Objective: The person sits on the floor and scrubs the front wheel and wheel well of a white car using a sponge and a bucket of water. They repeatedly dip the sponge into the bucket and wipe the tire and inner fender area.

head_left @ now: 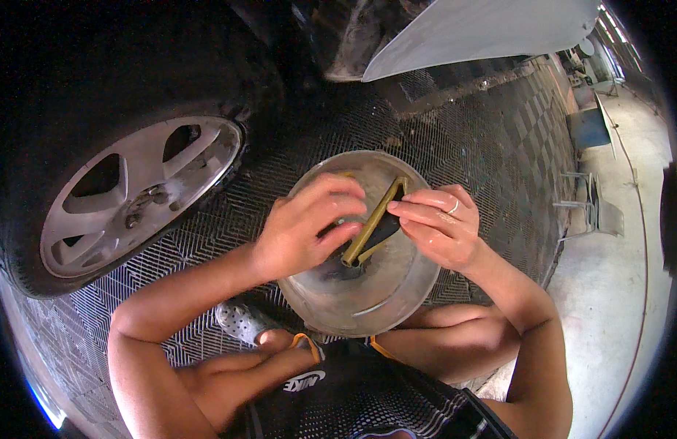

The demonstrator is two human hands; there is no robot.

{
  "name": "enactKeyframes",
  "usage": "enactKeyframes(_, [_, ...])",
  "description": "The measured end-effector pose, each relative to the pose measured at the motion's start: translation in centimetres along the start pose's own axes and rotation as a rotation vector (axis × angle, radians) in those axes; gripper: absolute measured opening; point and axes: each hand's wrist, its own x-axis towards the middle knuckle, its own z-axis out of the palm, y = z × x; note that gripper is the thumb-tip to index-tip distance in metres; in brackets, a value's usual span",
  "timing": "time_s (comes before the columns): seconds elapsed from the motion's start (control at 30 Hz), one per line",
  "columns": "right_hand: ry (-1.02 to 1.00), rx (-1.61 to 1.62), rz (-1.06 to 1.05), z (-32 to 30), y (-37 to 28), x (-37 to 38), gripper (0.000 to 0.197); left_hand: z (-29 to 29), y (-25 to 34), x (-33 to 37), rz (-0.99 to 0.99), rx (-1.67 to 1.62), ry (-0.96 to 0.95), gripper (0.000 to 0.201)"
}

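Over a round greyish basin (pixel 302 296) between my knees, a long, narrow yellow-olive strip (pixel 370 223) slants upward to the right. It looks folded, with a dark face showing beside it; its exact kind I cannot make out. My right hand (pixel 442 223), wet and with a ring on one finger, pinches the strip's right side near its upper end. On the other side, my left hand (pixel 309 225) has curved fingers spread apart, with the thumb close to the strip's left edge. That hand seems to hold nothing.
A large car wheel with a silver rim (pixel 144 192) stands close on my left. Overhead at the far side hangs a pale car body panel (pixel 484 36). Dark patterned tiles (pixel 484 132) cover the floor. A metal-legged chair (pixel 605 216) is at the right, by pale concrete.
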Motion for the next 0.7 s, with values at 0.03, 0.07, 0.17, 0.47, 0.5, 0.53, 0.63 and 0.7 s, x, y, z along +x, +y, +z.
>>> enactKeyframes(0.03, [0.002, 0.001, -0.004, 0.1, 0.0, -0.1, 0.023, 0.3, 0.2, 0.2, -0.017, -0.024, 0.045, 0.048])
enactKeyframes(0.07, [0.003, 0.003, -0.009, 0.2, 0.0, -0.3, 0.019, -0.1, 0.3, 0.3, 0.032, 0.035, -0.076, 0.051])
enactKeyframes(0.17, [0.004, 0.016, -0.009, 0.4, 0.0, -0.1, 0.016, -1.3, 0.4, 0.2, 0.167, 0.1, -0.296, 0.058])
enactKeyframes(0.47, [-0.051, 0.17, 0.274, 3.2, -0.2, -2.1, 0.02, -0.8, -1.2, -0.8, -0.023, 0.14, -0.239, 0.029])
enactKeyframes(0.5, [-0.085, 0.22, 0.361, 4.0, -0.4, -2.7, 0.022, -1.0, -1.5, -0.9, -0.091, 0.225, -0.33, 0.034])
enactKeyframes(0.53, [-0.179, 0.227, 0.476, 4.9, -0.8, -3.1, 0.023, -0.9, -1.6, -1.2, -0.104, 0.313, -0.353, 0.037])
enactKeyframes(0.63, [-0.581, 0.216, 0.691, 7.7, -1.3, -5.4, 0.028, -0.8, -1.6, -1.0, -0.147, 0.536, -0.465, 0.053])
enactKeyframes(0.7, [-0.982, 0.156, 0.64, 10.8, -0.1, -8.1, 0.031, -0.3, -1.6, -1.0, -0.13, 0.536, -0.405, 0.049])
